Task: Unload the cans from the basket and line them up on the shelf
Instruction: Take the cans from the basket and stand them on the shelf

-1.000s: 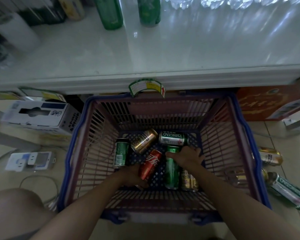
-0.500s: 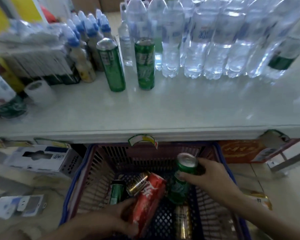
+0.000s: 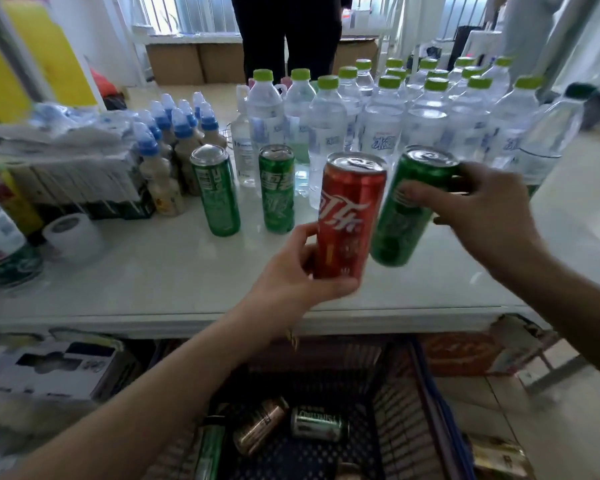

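We have our left hand (image 3: 293,275) clenched around the lower part of a tall red aluminium cola can (image 3: 349,213), thumb on the can's left side, base against the palm. The can is upright and lifted above the white glossy shelf (image 3: 187,271), not touching it. Our right hand (image 3: 478,209) has its grip closed on a tall green aluminium soda can (image 3: 404,209), fingers wrapped near its upper half. That can tilts with its top to the right, its lower end just beside the red one; contact between the two: cannot tell.

Two more tall green cans (image 3: 216,190) (image 3: 278,188) stand upright on the shelf, side by side with a gap, left of and behind the held pair. Clear water bottles with green caps (image 3: 388,119) sit behind them.

Below the shelf edge, the blue-rimmed plastic basket (image 3: 433,396) holds a gold can (image 3: 260,424) and a green beer can (image 3: 319,422), both lying on their sides, near each other. Another green can (image 3: 210,448) lies at the left, blurred.
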